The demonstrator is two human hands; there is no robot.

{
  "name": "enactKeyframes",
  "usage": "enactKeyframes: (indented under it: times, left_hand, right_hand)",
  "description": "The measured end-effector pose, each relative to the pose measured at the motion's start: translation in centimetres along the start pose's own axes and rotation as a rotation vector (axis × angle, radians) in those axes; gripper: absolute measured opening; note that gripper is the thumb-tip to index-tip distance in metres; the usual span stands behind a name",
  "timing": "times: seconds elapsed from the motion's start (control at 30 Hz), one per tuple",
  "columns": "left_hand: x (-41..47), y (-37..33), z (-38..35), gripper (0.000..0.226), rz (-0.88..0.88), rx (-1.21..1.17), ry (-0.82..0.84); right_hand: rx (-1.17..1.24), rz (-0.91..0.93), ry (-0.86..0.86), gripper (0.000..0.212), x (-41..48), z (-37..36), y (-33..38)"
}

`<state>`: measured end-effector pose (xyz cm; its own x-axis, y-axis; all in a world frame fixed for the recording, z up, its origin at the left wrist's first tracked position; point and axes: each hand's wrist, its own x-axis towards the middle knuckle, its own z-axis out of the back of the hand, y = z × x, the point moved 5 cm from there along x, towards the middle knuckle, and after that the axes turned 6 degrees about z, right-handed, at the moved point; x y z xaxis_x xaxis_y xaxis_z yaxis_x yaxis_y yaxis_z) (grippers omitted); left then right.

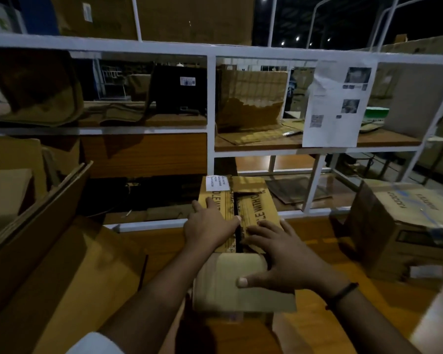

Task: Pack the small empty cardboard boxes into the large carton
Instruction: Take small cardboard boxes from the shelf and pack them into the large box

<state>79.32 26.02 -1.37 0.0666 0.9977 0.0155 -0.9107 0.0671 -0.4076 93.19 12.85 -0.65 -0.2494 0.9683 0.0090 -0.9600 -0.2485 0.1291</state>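
A small cardboard box [251,200] with black printed lettering and a white label stands on the wooden table in front of me. Its two top flaps are nearly closed, with a dark gap between them. My left hand [210,226] lies flat on the left flap, fingers straight. My right hand [287,256] presses flat on the right flap, its thumb resting on the near flap [230,272], which hangs toward me. At the left, a large open carton [69,272] shows its wide flaps.
A white metal shelf frame [210,111] rises right behind the box, holding cartons and a hanging printed sheet [338,103]. Another taped carton [404,226] stands at the right on the table. Flat cardboard sheets lean at the far left.
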Motion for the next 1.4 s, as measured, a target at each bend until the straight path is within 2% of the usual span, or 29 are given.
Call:
enactKeyframes:
  times: [0.1,0.2,0.23,0.3,0.37,0.43,0.5,0.53,0.6,0.67,0.73,0.83,0.9,0.97,1.0,1.03,1.1,1.17,1.3,1.4]
  left_hand:
    - [-0.2,-0.2,0.0,0.113,0.005,0.009,0.025]
    - [0.2,0.0,0.2,0.121,-0.010,-0.115,0.165]
    - [0.2,0.1,0.6,0.116,-0.018,-0.251,0.221]
    - [-0.7,0.3,2.2,0.096,-0.010,-0.673,0.301]
    - [-1.5,1.2,4.0,0.075,0.061,-1.027,0.299]
    - [-1.7,3.3,5.4,0.053,0.193,-1.240,0.255]
    - [-1.7,6.1,6.3,0.038,0.294,-1.310,0.210]
    - [-1.7,7.3,6.7,0.035,0.315,-1.281,0.180]
    - [-1.8,9.0,7.7,0.045,0.298,-1.114,0.094]
    - [-2.2,9.9,8.8,0.060,0.243,-0.841,-0.049]
    - [-2.9,9.7,9.1,0.062,0.189,-0.561,-0.166]
    - [-3.9,8.0,6.7,0.049,0.092,-0.278,-0.126]
    - [-5.3,6.0,4.3,0.057,0.022,-0.183,-0.007]
    - [-6.6,4.0,1.7,0.068,0.007,-0.203,0.140]
    - [-7.4,3.2,0.8,0.067,0.017,-0.258,0.156]
    - [-7.9,2.7,0.1,0.062,0.039,-0.317,0.118]
    - [-8.7,2.5,-0.3,0.047,0.092,-0.352,-0.060]
    - [-9.2,2.6,0.0,0.050,0.097,-0.345,-0.208]
    - [-10.2,2.8,0.9,0.057,0.104,-0.361,-0.279]
    - [-10.4,2.6,0.9,0.052,0.133,-0.352,-0.305]
  right_hand:
    - [-0.161,0.050,-0.106,0.083,-0.2,-1.2,-0.4]
    - [-0.192,0.084,-0.173,0.072,-0.1,-1.8,-0.7]
    - [-0.193,0.086,-0.173,0.072,-0.1,-2.0,-0.9]
    - [-0.181,0.097,-0.182,0.072,-0.3,-2.3,-1.2]
    - [-0.158,0.111,-0.193,0.071,-0.5,-2.1,-1.4]
    - [-0.149,0.127,-0.191,0.070,-0.6,-2.0,-1.6]
    - [-0.135,0.137,-0.195,0.071,-0.8,-1.8,-1.7]
    - [-0.130,0.139,-0.197,0.072,-0.9,-1.7,-1.8]
    - [-0.122,0.141,-0.192,0.070,-1.0,-1.7,-2.0]
    - [-0.108,0.153,-0.189,0.069,-1.1,-1.8,-2.2]
    - [-0.113,0.169,-0.192,0.069,-1.0,-1.9,-2.2]
    - [-0.120,0.188,-0.193,0.069,-1.0,-2.0,-2.2]
    - [-0.104,0.193,-0.197,0.067,-1.0,-2.0,-2.2]
    - [-0.101,0.204,-0.205,0.065,-1.1,-2.0,-2.2]
    - [-0.101,0.210,-0.207,0.064,-1.2,-1.9,-2.2]
    - [-0.104,0.218,-0.205,0.063,-1.2,-1.9,-2.2]
    - [-0.124,0.253,-0.182,0.060,-1.1,-1.6,-2.0]
    - [-0.153,0.311,-0.103,0.061,-0.6,-1.3,-2.0]
    - [-0.143,0.411,0.059,0.070,0.1,0.1,-1.9]
    - [-0.115,0.392,-0.011,0.073,0.2,1.5,-1.0]
